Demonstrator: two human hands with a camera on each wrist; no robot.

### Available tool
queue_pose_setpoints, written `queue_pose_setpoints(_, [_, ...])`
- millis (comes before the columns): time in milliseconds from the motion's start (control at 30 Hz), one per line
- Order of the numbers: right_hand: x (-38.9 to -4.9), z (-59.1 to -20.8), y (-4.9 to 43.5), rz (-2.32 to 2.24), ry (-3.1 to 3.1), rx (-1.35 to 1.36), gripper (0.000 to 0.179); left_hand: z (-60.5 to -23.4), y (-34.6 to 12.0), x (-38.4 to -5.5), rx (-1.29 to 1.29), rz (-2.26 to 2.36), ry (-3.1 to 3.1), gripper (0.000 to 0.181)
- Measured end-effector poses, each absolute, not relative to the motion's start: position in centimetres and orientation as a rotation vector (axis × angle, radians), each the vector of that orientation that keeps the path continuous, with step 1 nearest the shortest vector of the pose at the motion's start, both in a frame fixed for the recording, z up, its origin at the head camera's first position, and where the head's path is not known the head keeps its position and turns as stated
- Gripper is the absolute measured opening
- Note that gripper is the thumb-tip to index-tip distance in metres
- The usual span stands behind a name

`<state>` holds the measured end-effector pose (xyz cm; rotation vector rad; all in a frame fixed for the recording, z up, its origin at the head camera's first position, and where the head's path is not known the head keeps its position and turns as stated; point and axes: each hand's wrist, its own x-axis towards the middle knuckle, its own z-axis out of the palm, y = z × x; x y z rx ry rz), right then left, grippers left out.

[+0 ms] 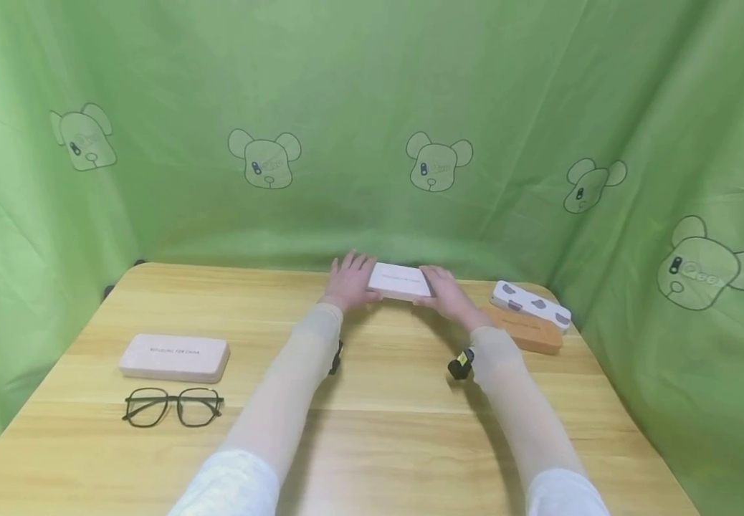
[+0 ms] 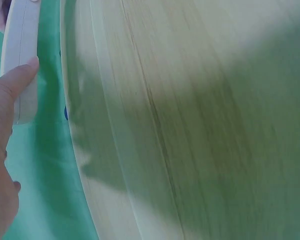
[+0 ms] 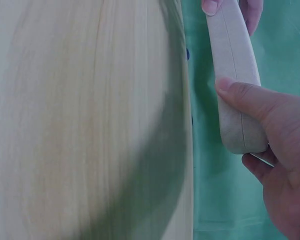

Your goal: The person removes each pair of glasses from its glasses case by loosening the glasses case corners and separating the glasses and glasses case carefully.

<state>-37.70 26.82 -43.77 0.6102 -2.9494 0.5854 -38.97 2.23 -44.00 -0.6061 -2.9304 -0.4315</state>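
Note:
Near the far edge of the table, both hands hold a pale glasses case (image 1: 401,282) with small lettering on its top. My left hand (image 1: 350,282) grips its left end, thumb on the near side. At the opposite end, my right hand (image 1: 447,295) holds it, with the thumb along the near side as well. In the right wrist view the case (image 3: 235,65) shows a closed lid seam, and the right thumb (image 3: 240,95) lies across that seam. The left wrist view catches the left thumb (image 2: 21,75) pressed on the same side.
On the left of the table (image 1: 398,444) lies another pale pink lettered case (image 1: 174,358), with black-framed glasses (image 1: 173,399) in front of it. An orange case (image 1: 533,335) and a white patterned case (image 1: 532,304) lie at the right. Green curtain (image 1: 359,72) hangs behind.

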Motion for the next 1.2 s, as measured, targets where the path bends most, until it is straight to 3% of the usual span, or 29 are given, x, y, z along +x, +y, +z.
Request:
queue_pose_setpoints(600, [-35.7,-41.0,24.8,0.557,-2.898,0.641,0.088,-40.8,-0.6,-38.1,-0.723,-0.334,-2.87,0.087])
queue_pose_setpoints(1200, [-32.9,-39.1,22.2,0.504,-2.87,0.701,0.089,-37.7,-3.6,-34.1,-0.7,-0.48,-2.891,0.088])
